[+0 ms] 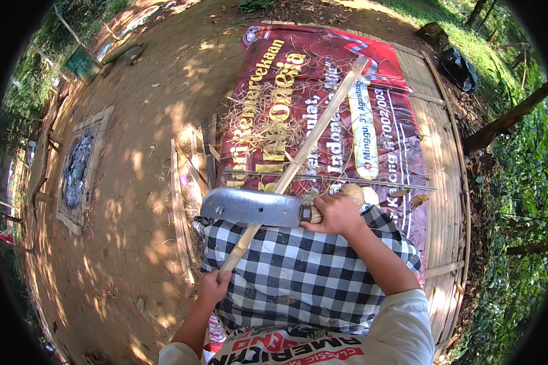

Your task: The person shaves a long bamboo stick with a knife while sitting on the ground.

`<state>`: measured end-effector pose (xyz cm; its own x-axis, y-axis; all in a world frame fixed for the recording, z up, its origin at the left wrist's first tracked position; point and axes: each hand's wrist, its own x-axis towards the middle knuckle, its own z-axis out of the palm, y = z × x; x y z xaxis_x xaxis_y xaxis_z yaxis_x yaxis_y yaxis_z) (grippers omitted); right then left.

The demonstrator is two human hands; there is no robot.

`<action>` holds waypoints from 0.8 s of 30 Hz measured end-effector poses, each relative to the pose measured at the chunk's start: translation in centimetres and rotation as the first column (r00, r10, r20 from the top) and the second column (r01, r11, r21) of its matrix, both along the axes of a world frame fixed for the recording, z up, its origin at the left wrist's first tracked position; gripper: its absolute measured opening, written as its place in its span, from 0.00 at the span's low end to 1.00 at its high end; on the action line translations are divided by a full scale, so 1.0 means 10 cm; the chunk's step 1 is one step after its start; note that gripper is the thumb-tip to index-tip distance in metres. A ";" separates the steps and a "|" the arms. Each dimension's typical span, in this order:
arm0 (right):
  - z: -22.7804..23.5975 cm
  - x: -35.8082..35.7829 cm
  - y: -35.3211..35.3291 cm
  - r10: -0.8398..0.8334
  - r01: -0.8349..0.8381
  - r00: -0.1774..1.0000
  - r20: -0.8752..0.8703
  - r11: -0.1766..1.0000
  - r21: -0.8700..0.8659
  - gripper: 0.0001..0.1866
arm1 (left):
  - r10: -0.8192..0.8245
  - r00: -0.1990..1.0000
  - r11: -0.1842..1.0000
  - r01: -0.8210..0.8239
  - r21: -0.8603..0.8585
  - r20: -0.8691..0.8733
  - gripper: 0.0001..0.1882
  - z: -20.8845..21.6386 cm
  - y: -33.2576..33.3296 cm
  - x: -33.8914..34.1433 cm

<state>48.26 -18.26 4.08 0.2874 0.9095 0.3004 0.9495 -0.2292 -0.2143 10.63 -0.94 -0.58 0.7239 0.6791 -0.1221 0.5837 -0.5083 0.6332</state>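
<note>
My right hand (336, 214) is wrapped round the wooden handle of a broad-bladed machete (246, 208), whose steel blade points left. The blade lies across a long pale bamboo strip (319, 131); from above I cannot tell whether its edge touches the strip. Down at the lower left, my left hand (214, 287) grips the near end of the strip, which slants away to the far right. A black-and-white checked cloth (298, 267) covers my lap beneath the blade and the strip's near part.
A red printed banner (380, 70) covers much of a bamboo platform (441, 182), with curly shavings (268, 131) scattered over it. Split bamboo pieces (179, 207) lie left of the platform. Farther left, a framed ash pit (82, 161) is set in the dirt ground. A log post (508, 118) stands at right.
</note>
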 end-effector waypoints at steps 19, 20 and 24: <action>0.01 0.39 -0.13 -0.389 0.393 0.861 -0.327 0.918 -0.056 0.29 | 0.020 0.999 0.995 -0.017 -0.097 0.040 0.22 0.11 -0.03 0.10; 0.01 0.34 -0.10 -0.339 0.328 0.900 -0.274 0.941 -0.088 0.28 | 0.019 0.999 0.996 -0.016 -0.083 0.038 0.22 0.11 -0.03 0.10; -0.03 0.28 -0.07 -0.160 0.148 0.980 -0.116 0.984 -0.104 0.27 | -0.024 1.000 0.998 0.024 -0.059 0.007 0.22 0.10 0.02 0.06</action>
<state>51.10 -19.00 3.80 0.4554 0.8741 0.1689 0.8690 -0.3951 -0.2978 11.18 -0.77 0.47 0.7407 0.6533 -0.1568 0.5676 -0.4836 0.6663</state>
